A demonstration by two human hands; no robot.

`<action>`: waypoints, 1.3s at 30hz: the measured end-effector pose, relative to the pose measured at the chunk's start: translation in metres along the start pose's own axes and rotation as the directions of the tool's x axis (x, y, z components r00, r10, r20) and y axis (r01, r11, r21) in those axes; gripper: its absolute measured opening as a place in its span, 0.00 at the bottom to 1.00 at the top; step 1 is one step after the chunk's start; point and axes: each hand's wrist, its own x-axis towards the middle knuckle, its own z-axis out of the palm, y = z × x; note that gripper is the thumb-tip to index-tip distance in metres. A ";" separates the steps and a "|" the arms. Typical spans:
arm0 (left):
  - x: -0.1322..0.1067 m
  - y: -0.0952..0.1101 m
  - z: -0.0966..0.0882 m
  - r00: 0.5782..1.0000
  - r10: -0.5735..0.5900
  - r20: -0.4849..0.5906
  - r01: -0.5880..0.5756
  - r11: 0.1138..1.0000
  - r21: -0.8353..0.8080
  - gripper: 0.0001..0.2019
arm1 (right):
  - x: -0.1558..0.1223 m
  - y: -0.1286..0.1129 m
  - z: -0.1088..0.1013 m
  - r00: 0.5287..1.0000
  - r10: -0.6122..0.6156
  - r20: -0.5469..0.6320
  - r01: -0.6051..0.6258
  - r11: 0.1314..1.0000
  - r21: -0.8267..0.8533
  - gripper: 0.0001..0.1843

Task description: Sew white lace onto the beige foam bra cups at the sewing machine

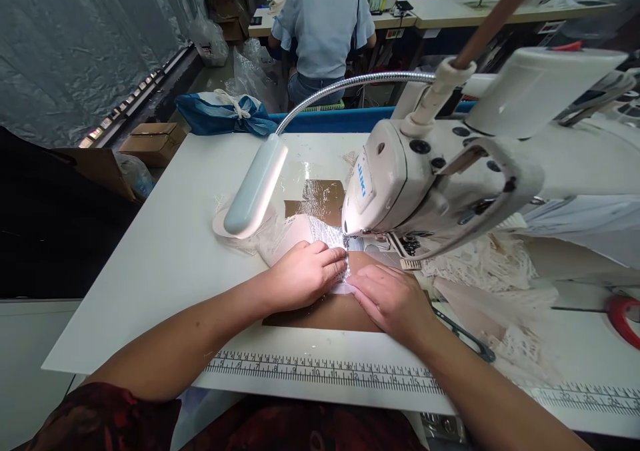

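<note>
Left grip (305,274) lies flat and wide, palm down, fingers together, holding nothing; its fingertips press on the lace (327,232). Right grip (393,297) is likewise flat and wide, palm down, just beside the left, its fingertips meeting the near edge of the same lace. Neither grip closes around anything.

The lace is white and lies under the head of the machine (395,177), at the needle area, between the two grips and the machine. It rests on a brown piece (320,315), which lies flat on the desk (175,251) and shows beneath both wrists.

A lamp (255,187) on a flexible neck hangs low, left of the machine, above clear film on the desk. A printed ruler (320,369) runs along the near desk edge. Dark snips (465,337) lie beside the right wrist. A loose heap (490,264) of pale lace lies right of the machine. A red ring (625,317) shows at the right edge, partly cut off.

Beyond the desk, a person (325,24) in a pale blue shirt sits facing away. A blue bag (220,114) and a box (153,141) lie to the left.
</note>
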 end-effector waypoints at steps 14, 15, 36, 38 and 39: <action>0.003 -0.006 -0.002 0.999 -0.043 0.007 0.043 0.999 0.022 0.19 | 0.002 0.002 0.000 0.998 0.061 0.025 -0.059 0.997 -0.055 0.13; 0.003 -0.007 -0.002 0.999 -0.050 0.014 0.050 0.998 0.030 0.20 | 0.002 0.002 0.000 0.997 0.071 0.040 -0.068 0.995 -0.070 0.13; -0.001 -0.019 0.001 0.997 -0.044 -0.057 0.050 0.994 0.097 0.16 | 0.005 0.001 -0.003 0.992 0.108 0.061 -0.103 0.992 -0.068 0.20; 0.000 -0.022 0.002 0.996 -0.059 -0.070 0.066 0.992 0.105 0.16 | 0.007 0.000 -0.003 0.986 0.144 0.082 -0.138 0.988 -0.074 0.20; 0.000 -0.024 0.003 0.995 -0.067 -0.078 0.075 0.991 0.109 0.16 | 0.007 0.000 -0.002 0.982 0.163 0.096 -0.156 0.985 -0.077 0.20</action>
